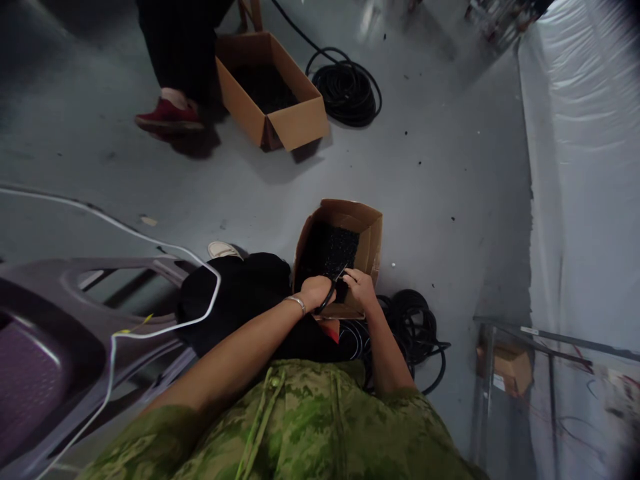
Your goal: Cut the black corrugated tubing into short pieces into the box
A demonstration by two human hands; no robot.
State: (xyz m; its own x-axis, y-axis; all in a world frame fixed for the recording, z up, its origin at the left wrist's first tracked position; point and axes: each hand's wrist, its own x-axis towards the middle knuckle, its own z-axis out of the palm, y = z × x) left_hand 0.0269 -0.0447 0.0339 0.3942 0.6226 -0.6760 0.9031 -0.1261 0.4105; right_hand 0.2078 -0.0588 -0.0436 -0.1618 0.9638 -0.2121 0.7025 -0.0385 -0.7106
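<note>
My left hand [316, 291], a bracelet on its wrist, is closed round the black handles of a pair of scissors [331, 293]. My right hand [360, 288] pinches something small and dark next to the blades; I cannot name it. Both hands hover over the near edge of an open cardboard box [370, 247] that holds small black pieces [333, 250]. The box stands on the floor between my knees.
A coil of black cable [415, 327] lies on the floor right of my leg. Another open box [295, 123] and a second cable coil [347, 90] sit farther off, beside another person's leg and red shoe [167, 117]. A purple plastic chair [60, 333] with a white wire stands left.
</note>
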